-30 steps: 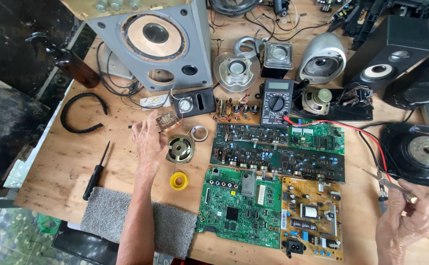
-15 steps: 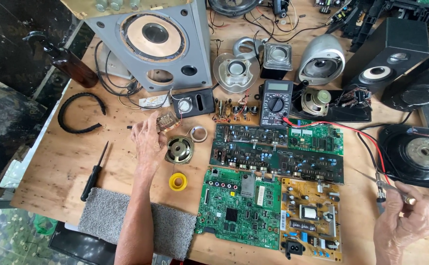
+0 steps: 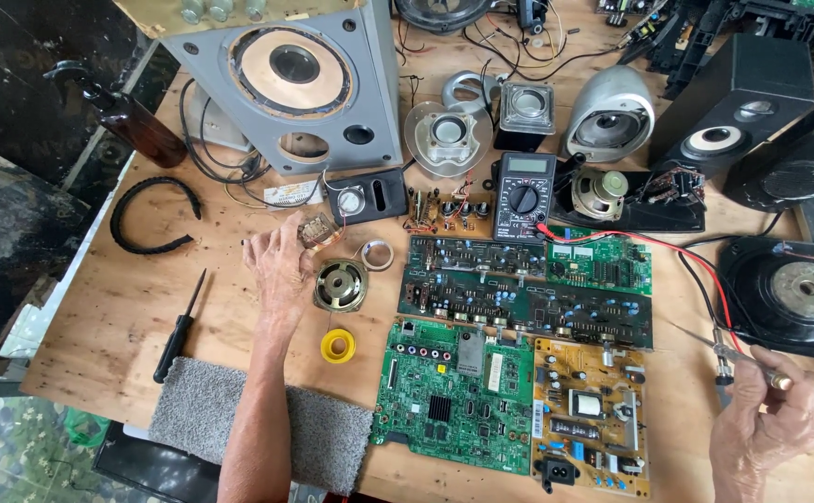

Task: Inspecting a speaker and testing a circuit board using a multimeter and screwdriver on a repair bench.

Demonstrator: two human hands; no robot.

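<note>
My left hand [image 3: 278, 265] rests flat on the wooden table [image 3: 99, 307], fingers spread, touching a small round bare speaker [image 3: 340, 284] on its right and a small transformer-like part [image 3: 316, 230] at its fingertips. My right hand [image 3: 768, 424] at the lower right grips two multimeter probes [image 3: 724, 359], tips pointing up-left, their red and black leads running to the black multimeter [image 3: 524, 194]. A green circuit board [image 3: 453, 396] and a yellow circuit board [image 3: 591, 414] lie between my hands.
A large grey speaker cabinet [image 3: 286, 79] stands at the back. Two long green boards [image 3: 519, 284], a yellow tape roll [image 3: 337, 346], a black screwdriver [image 3: 178, 326], a grey cloth [image 3: 202, 414], a brown bottle [image 3: 141, 126] and several speakers surround the work area.
My right hand has shifted slightly left and up with the probes. My left hand stays on the table by the small speaker.
</note>
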